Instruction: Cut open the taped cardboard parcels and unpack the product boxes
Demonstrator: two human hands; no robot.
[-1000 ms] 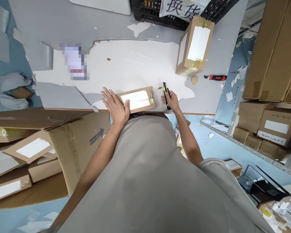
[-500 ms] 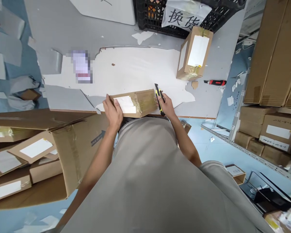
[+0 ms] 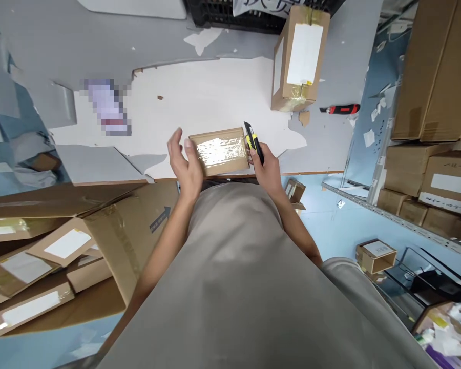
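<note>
A small cardboard box (image 3: 222, 151) sits at the table's near edge, its shiny taped face turned up. My left hand (image 3: 186, 164) is beside its left end, fingers apart and slightly blurred; whether the thumb touches the box I cannot tell. In my right hand (image 3: 268, 166) is a black and yellow utility knife (image 3: 255, 146), its dark tip pointing away from me. The fingers of that hand are close against the box's right end.
A taller taped box (image 3: 305, 56) stands at the back right, near a red and black utility knife (image 3: 341, 109). Behind is a black crate (image 3: 234, 20). A large open carton (image 3: 115, 246) with several boxes is at left. Stacked cartons (image 3: 430, 77) stand on the right.
The box has been turned, so the taped face now shows instead of the white label. My left hand has loosened from gripping its left end. The view has shifted slightly.
</note>
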